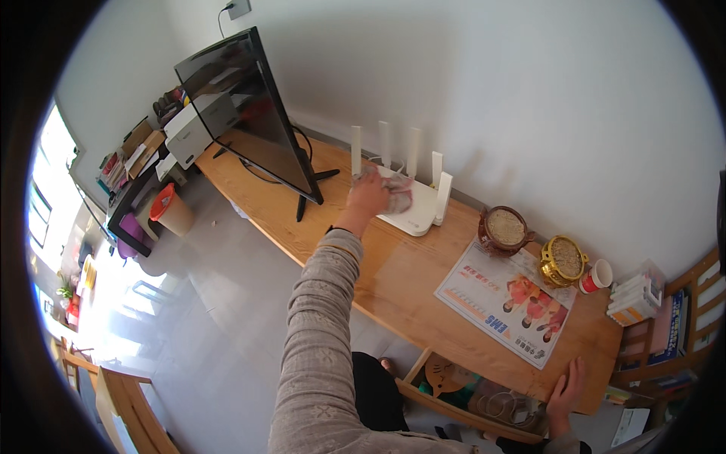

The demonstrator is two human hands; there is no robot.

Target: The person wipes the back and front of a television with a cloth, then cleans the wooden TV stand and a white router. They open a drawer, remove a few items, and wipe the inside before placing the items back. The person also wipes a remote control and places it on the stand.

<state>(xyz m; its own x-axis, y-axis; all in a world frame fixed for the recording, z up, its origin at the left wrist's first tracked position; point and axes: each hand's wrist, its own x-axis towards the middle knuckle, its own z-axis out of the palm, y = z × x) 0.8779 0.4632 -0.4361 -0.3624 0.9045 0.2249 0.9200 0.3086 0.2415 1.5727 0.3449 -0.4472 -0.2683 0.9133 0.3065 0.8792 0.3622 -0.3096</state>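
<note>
My left hand (367,196) grips a crumpled greyish-pink cloth (398,192), which lies on top of a white router (417,214) with several upright antennas. The arm reaches out across the wooden table (397,272). My right hand (567,389) rests palm down on the table's front edge at the right, with nothing in it. Below that edge, a drawer (454,404) is pulled out; a face-shaped wooden item (445,374) and a pale coiled cable (502,406) lie inside.
A television (249,113) stands left of the router. To the right are a printed sheet (505,303), a brown pot (503,230), a golden pot (561,261), a paper cup (595,276) and a box of white cylinders (636,298). A lined bin (173,210) stands on the floor.
</note>
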